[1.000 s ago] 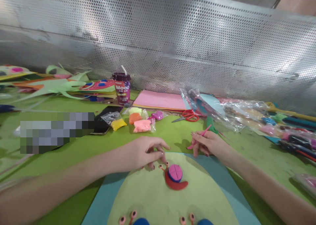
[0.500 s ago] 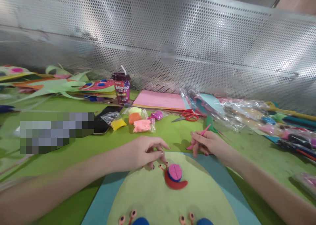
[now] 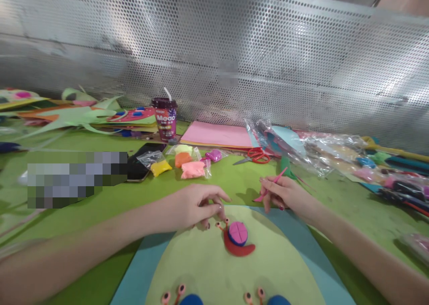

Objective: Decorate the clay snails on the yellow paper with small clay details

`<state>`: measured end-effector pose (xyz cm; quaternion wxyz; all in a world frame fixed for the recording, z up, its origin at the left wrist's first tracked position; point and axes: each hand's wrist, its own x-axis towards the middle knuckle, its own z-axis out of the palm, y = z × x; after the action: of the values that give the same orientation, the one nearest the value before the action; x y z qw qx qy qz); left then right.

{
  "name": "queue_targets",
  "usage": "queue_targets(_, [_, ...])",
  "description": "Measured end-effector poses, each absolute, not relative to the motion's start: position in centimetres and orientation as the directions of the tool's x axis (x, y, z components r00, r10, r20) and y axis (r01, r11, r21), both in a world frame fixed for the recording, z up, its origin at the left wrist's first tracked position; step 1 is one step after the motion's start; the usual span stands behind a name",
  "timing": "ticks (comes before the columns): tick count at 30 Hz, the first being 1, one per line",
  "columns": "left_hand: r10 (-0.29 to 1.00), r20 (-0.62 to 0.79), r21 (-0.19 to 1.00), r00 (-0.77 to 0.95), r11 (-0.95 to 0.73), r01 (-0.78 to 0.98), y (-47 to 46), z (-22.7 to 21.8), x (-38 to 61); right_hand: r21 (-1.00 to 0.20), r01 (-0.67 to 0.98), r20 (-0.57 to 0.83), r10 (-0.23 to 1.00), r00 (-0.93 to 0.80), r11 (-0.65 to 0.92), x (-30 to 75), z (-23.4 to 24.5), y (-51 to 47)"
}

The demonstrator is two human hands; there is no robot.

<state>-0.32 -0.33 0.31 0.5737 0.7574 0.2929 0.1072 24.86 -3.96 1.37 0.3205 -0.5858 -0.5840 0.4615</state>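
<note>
Just below the centre of the frame, a small snail figure (image 3: 231,247) that looks like modelling clay lies on a pale green rounded shape (image 3: 214,276) over a blue sheet (image 3: 132,271). Its red body (image 3: 243,250) is a smooth crescent with the tail curving up to the right; a round shell (image 3: 238,233) sits in the curve, bright pink on top with thin crossing grooves and a dark blue edge beneath. Two thin eye stalks (image 3: 224,226) rise at its upper left, tipped with pale balls with dark centres. The left hand (image 3: 201,206), left of centre, has its fingers loosely bent and parted right beside the stalks; whether they touch, I cannot tell. Right of centre, the right hand (image 3: 279,191) grips a slim pink tool (image 3: 280,176) between thumb and fingers, its lower tip pointing down-left. Two blue domes (image 3: 191,301) with similar eyes are cut off by the bottom edge.
</note>
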Motion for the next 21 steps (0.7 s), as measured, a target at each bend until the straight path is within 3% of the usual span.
queue_targets(8, [0.572,-0.186,0.922,0.799,-0.178,0.343,-0.5,0.9,-0.3,-0.914,0.386,-0.189,0.974,-0.122,-0.129,25.0,1.3,-4.0])
queue_targets(11, [0.586,-0.142,0.894,0.798,-0.269,0.357,-0.6,0.9,-0.5,-0.916,0.379,-0.191,0.974,-0.123,-0.131,24.9,1.3,-4.0])
queue_targets(13, [0.583,-0.026,0.813,0.812,-0.460,0.357,-0.5,1.0,-0.3,-0.919,0.372,-0.190,0.974,-0.125,-0.131,24.9,1.3,-4.0])
queue_targets(16, [0.515,0.118,0.579,0.849,-0.730,0.363,-0.2,1.1,0.7,-0.921,0.365,-0.193,0.974,-0.117,-0.139,25.0,1.2,-3.9])
queue_targets(21, [0.499,0.095,0.384,0.862,-0.817,0.430,-0.1,1.1,2.9,-0.922,0.361,-0.192,0.976,-0.102,-0.143,24.9,1.3,-3.9])
